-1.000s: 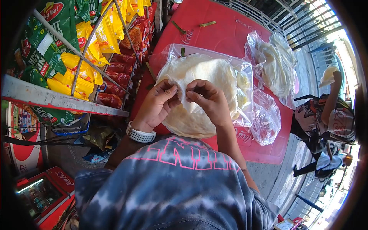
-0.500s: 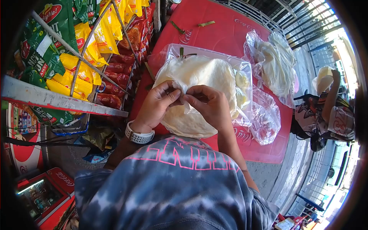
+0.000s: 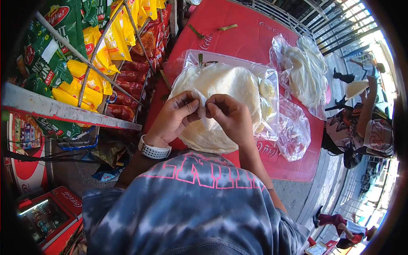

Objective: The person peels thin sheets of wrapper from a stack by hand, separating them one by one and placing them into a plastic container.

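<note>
A pile of thin, round, pale spring roll wrappers lies in front of me, partly over a clear plastic tray. My left hand, wearing a white watch, pinches a raised wrapper edge between thumb and fingers. Facing it close by, my right hand pinches the same raised part with thumb and forefinger. Both hands are over the near half of the pile. Pale rolled pieces show inside the tray on the right.
The red table carries a plastic bag of more wrappers, a crumpled clear bag and green strips. Snack packs hang on a rack at the left, behind a metal bar. Passers-by are at the right.
My fingertips have drawn slightly apart, and more of the raised wrapper edge shows between them. Another person has come into view at the lower right.
</note>
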A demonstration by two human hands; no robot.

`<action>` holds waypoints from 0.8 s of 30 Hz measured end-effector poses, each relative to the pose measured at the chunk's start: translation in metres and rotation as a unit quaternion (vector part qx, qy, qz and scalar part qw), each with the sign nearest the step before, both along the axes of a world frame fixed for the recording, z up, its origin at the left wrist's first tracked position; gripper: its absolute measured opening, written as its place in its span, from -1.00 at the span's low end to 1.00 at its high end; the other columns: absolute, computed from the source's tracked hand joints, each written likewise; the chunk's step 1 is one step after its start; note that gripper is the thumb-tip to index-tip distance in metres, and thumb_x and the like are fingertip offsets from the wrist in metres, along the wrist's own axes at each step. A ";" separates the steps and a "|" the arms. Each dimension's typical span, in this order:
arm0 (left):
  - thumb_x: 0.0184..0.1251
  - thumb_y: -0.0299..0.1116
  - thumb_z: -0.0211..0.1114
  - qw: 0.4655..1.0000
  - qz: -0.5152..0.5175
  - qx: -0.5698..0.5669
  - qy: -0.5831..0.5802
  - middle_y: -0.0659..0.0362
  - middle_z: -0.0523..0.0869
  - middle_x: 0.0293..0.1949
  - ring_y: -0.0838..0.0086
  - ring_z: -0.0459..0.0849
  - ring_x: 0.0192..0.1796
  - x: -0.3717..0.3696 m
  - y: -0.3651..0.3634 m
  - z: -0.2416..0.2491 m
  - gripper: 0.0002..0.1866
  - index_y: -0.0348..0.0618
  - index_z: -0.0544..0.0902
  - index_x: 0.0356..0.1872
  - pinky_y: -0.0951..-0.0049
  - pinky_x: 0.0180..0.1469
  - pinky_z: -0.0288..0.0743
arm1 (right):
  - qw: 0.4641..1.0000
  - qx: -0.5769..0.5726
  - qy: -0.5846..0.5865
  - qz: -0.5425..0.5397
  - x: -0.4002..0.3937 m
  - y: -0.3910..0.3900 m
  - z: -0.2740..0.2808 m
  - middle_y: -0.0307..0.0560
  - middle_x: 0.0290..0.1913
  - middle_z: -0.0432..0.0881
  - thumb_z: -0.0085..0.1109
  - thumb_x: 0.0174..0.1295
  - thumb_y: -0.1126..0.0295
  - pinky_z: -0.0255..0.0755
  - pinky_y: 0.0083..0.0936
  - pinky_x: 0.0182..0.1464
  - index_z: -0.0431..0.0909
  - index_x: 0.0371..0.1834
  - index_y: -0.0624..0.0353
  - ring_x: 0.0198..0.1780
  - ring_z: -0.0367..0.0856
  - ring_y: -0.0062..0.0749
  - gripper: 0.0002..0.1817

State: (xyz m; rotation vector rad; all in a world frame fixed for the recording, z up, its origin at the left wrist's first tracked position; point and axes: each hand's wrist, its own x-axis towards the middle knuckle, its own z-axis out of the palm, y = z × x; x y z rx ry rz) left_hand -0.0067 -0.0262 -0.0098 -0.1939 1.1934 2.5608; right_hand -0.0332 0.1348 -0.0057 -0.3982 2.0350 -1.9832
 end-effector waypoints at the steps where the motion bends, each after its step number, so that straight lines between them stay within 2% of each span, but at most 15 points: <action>1: 0.26 -0.46 0.03 1.000 0.003 0.000 0.002 0.25 0.52 -0.33 0.60 0.53 -0.26 0.000 0.000 0.000 -0.89 -0.21 0.45 -0.23 0.56 -0.11 0.46 | 1.000 -0.009 -0.004 0.007 0.000 0.000 0.001 -0.21 -0.44 0.56 0.12 0.08 0.51 0.39 -0.74 -0.30 0.46 -0.29 0.37 -0.36 0.50 -0.67 -0.83; 3: 0.26 -0.46 0.03 1.000 0.007 0.001 0.004 0.25 0.51 -0.33 0.61 0.53 -0.26 0.000 0.000 -0.001 -0.89 -0.21 0.45 -0.23 0.56 -0.12 0.46 | 0.999 -0.028 -0.012 0.020 0.000 0.001 0.005 -0.22 -0.44 0.56 0.12 0.08 0.51 0.37 -0.76 -0.31 0.46 -0.28 0.36 -0.36 0.49 -0.69 -0.83; 6: 0.26 -0.46 0.03 0.999 0.001 -0.008 0.042 0.25 0.51 -0.33 0.61 0.53 -0.27 -0.001 0.001 0.000 -0.90 -0.20 0.44 -0.23 0.58 -0.13 0.45 | 1.000 -0.002 0.003 0.013 0.001 0.001 0.006 -0.23 -0.43 0.56 0.13 0.06 0.53 0.36 -0.78 -0.32 0.46 -0.30 0.36 -0.36 0.48 -0.71 -0.84; 12: 0.26 -0.47 0.02 0.998 0.002 -0.044 0.044 0.25 0.51 -0.33 0.62 0.51 -0.26 -0.001 0.003 0.002 -0.90 -0.20 0.44 -0.23 0.60 -0.15 0.44 | 0.999 0.043 0.023 -0.002 0.003 0.001 0.011 -0.21 -0.41 0.56 0.14 0.06 0.54 0.37 -0.77 -0.31 0.45 -0.31 0.36 -0.36 0.49 -0.71 -0.85; 15: 0.26 -0.47 0.02 0.999 -0.008 -0.010 0.043 0.26 0.51 -0.33 0.63 0.51 -0.26 -0.001 0.002 0.000 -0.90 -0.19 0.44 -0.23 0.60 -0.14 0.43 | 0.999 0.002 0.026 -0.032 0.003 -0.002 0.001 -0.10 -0.45 0.60 0.16 0.03 0.50 0.43 -0.69 -0.30 0.48 -0.33 0.36 -0.37 0.56 -0.61 -0.83; 18: 0.26 -0.47 0.02 1.000 0.010 0.000 0.004 0.26 0.50 -0.33 0.63 0.50 -0.26 0.000 0.003 0.002 -0.90 -0.19 0.44 -0.23 0.59 -0.12 0.42 | 0.997 -0.065 -0.039 -0.025 0.002 -0.001 0.000 -0.14 -0.43 0.59 0.14 0.06 0.47 0.41 -0.70 -0.28 0.47 -0.33 0.36 -0.35 0.54 -0.63 -0.83; 21: 0.26 -0.46 0.02 1.000 0.020 0.010 0.013 0.27 0.50 -0.32 0.63 0.50 -0.25 -0.001 0.002 -0.004 -0.89 -0.18 0.44 -0.22 0.59 -0.11 0.41 | 0.991 -0.100 -0.080 0.021 -0.002 0.003 -0.006 -0.17 -0.41 0.59 0.14 0.08 0.44 0.39 -0.71 -0.27 0.48 -0.31 0.37 -0.34 0.51 -0.66 -0.80; 24: 0.26 -0.46 0.02 0.998 0.032 -0.020 0.043 0.27 0.50 -0.33 0.64 0.50 -0.25 -0.001 0.004 -0.004 -0.89 -0.19 0.44 -0.22 0.59 -0.12 0.43 | 0.996 -0.062 -0.058 0.015 0.001 0.003 -0.008 -0.16 -0.40 0.58 0.16 0.08 0.42 0.39 -0.72 -0.28 0.50 -0.27 0.36 -0.34 0.49 -0.67 -0.77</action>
